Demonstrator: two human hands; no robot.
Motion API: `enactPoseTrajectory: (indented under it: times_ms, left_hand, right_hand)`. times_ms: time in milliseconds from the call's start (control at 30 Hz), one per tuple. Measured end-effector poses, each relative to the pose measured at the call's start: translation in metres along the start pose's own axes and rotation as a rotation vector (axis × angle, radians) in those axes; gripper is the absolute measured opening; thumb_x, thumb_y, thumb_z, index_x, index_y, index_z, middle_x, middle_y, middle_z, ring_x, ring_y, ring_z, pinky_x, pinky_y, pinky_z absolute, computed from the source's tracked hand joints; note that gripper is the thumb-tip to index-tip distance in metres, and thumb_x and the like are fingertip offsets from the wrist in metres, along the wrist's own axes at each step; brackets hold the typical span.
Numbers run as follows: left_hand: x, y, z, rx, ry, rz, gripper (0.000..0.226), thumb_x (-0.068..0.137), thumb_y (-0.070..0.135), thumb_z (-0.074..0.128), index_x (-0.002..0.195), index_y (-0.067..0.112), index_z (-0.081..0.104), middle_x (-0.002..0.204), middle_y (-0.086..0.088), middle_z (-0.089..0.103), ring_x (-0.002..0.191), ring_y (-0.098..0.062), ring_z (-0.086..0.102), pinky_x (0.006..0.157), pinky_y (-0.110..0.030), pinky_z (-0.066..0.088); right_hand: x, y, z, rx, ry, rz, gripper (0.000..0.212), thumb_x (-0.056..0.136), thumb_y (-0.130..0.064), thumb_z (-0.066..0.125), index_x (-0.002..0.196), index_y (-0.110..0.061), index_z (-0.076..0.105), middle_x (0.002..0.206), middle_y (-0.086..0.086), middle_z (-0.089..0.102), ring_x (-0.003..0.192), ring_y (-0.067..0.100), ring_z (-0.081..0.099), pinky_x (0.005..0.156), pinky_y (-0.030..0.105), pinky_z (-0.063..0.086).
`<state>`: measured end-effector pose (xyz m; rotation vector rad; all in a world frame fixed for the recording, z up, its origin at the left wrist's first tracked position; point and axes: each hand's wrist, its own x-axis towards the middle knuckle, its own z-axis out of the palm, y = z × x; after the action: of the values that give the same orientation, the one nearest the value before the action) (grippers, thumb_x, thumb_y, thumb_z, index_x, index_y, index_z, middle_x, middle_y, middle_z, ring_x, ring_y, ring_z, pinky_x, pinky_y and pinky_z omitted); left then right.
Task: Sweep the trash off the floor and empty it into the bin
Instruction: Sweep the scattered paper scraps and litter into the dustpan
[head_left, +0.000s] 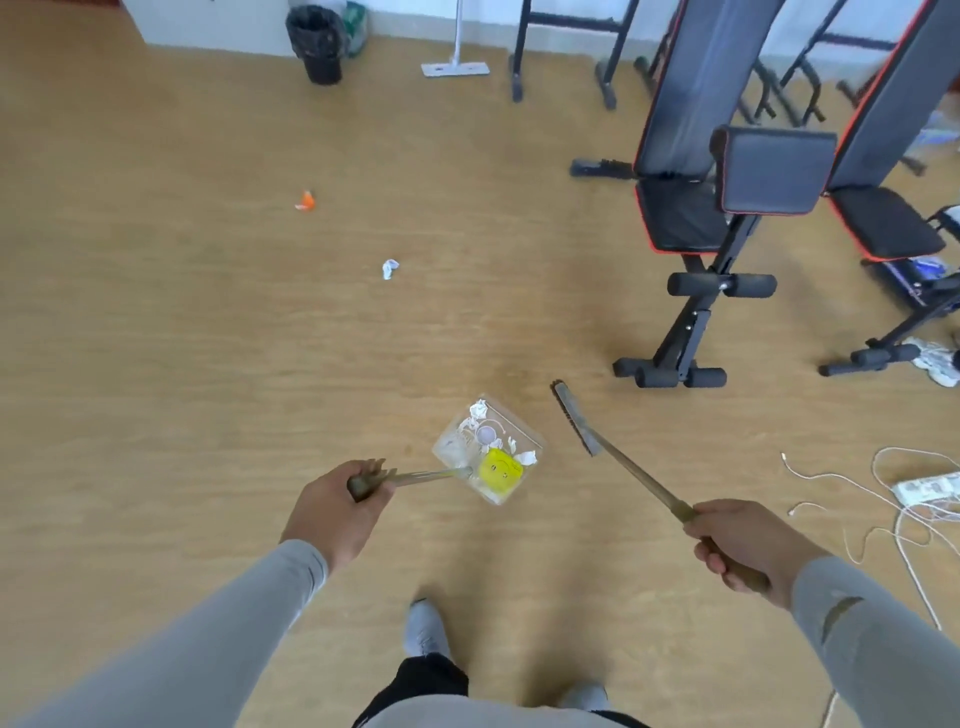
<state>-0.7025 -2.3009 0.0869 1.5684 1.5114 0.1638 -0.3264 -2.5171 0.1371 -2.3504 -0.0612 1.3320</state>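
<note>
The bin at the far wall is cut by the top edge, so its rim does not show. The mop beside it loses its handle there too. The right-hand bench runs off the right edge. Scraps in the dustpan are too blurred to name. The broom handle's end is hidden inside the right hand.

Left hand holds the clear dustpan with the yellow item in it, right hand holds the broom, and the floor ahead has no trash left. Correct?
Not quite. The head view shows a crumpled white paper scrap and an orange scrap on the wooden floor ahead. The rest stands.
</note>
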Motion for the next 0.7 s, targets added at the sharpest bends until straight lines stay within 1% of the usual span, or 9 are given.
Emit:
enactPoseTrajectory:
  times_ms: [67, 133, 200, 267, 333, 433, 500, 567, 700]
  left_hand:
    - [0.001, -0.013, -0.021, -0.061, 0.054, -0.018, 0.010, 0.092, 0.040, 0.068, 0.101, 0.036, 0.067, 0.077, 0.002, 0.070, 0.064, -0.020, 0.064, 0.053, -0.027, 0.050]
    - [0.002, -0.029, -0.037, -0.101, 0.112, -0.038, 0.010, 0.092, 0.042, 0.068, 0.101, 0.041, 0.065, 0.078, 0.002, 0.071, 0.067, -0.022, 0.066, 0.057, -0.033, 0.056]
    - [0.004, -0.037, -0.043, -0.164, 0.153, -0.058, 0.011, 0.093, 0.040, 0.069, 0.101, 0.043, 0.063, 0.080, 0.001, 0.072, 0.069, -0.024, 0.068, 0.060, -0.036, 0.059]
    - [0.013, -0.033, -0.042, -0.196, 0.169, -0.050, 0.016, 0.092, 0.038, 0.070, 0.100, 0.049, 0.062, 0.080, 0.004, 0.071, 0.071, -0.021, 0.067, 0.065, -0.035, 0.059]
    - [0.025, -0.025, -0.041, -0.184, 0.183, -0.051, 0.021, 0.091, 0.039, 0.070, 0.095, 0.056, 0.058, 0.079, 0.006, 0.071, 0.072, -0.018, 0.067, 0.069, -0.035, 0.059]
    - [0.055, -0.012, -0.050, -0.196, 0.241, -0.095, 0.013, 0.092, 0.040, 0.069, 0.100, 0.047, 0.061, 0.078, 0.005, 0.071, 0.072, -0.019, 0.067, 0.068, -0.035, 0.059]
    - [0.078, 0.001, -0.060, -0.175, 0.260, -0.114, 0.013, 0.092, 0.042, 0.068, 0.103, 0.043, 0.062, 0.076, 0.005, 0.070, 0.070, -0.019, 0.066, 0.063, -0.032, 0.056]
    - [0.102, 0.016, -0.068, -0.138, 0.266, -0.116, 0.014, 0.092, 0.042, 0.068, 0.104, 0.042, 0.063, 0.075, 0.007, 0.070, 0.067, -0.017, 0.066, 0.059, -0.029, 0.052]
    - [0.148, 0.056, -0.084, -0.052, 0.285, -0.156, 0.012, 0.090, 0.044, 0.067, 0.101, 0.042, 0.065, 0.073, 0.008, 0.069, 0.067, -0.017, 0.066, 0.060, -0.030, 0.054]
  right_hand:
    - [-0.002, -0.032, 0.016, -0.026, -0.017, -0.044, 0.022, 0.096, -0.003, 0.059, 0.117, -0.006, 0.063, 0.059, 0.011, 0.057, 0.035, 0.015, 0.043, 0.036, 0.018, 0.029]
    - [-0.004, -0.065, 0.029, -0.052, -0.030, -0.086, 0.023, 0.097, -0.003, 0.059, 0.119, -0.007, 0.062, 0.063, 0.012, 0.057, 0.036, 0.014, 0.044, 0.036, 0.018, 0.030]
    - [-0.004, -0.093, 0.041, -0.078, -0.051, -0.120, 0.027, 0.097, -0.004, 0.059, 0.124, -0.009, 0.061, 0.066, 0.013, 0.057, 0.037, 0.014, 0.044, 0.035, 0.019, 0.031]
    - [0.000, -0.119, 0.050, -0.104, -0.064, -0.154, 0.031, 0.097, -0.005, 0.059, 0.128, -0.012, 0.059, 0.067, 0.013, 0.058, 0.040, 0.015, 0.044, 0.034, 0.021, 0.032]
    - [0.008, -0.142, 0.060, -0.134, -0.069, -0.180, 0.034, 0.097, -0.006, 0.060, 0.131, -0.013, 0.058, 0.068, 0.013, 0.058, 0.041, 0.015, 0.044, 0.034, 0.022, 0.033]
    - [0.025, -0.176, 0.072, -0.176, -0.094, -0.227, 0.036, 0.098, -0.007, 0.060, 0.133, -0.013, 0.058, 0.067, 0.013, 0.059, 0.038, 0.014, 0.044, 0.033, 0.021, 0.032]
    - [0.043, -0.202, 0.078, -0.189, -0.113, -0.251, 0.036, 0.098, -0.007, 0.060, 0.132, -0.015, 0.057, 0.066, 0.013, 0.059, 0.035, 0.014, 0.044, 0.032, 0.020, 0.032]
    - [0.067, -0.232, 0.081, -0.175, -0.135, -0.255, 0.032, 0.098, -0.006, 0.059, 0.129, -0.015, 0.057, 0.066, 0.013, 0.059, 0.037, 0.014, 0.044, 0.033, 0.020, 0.033]
    - [0.113, -0.290, 0.079, -0.163, -0.202, -0.222, 0.023, 0.098, -0.003, 0.058, 0.120, -0.007, 0.060, 0.065, 0.013, 0.057, 0.040, 0.016, 0.045, 0.034, 0.022, 0.032]
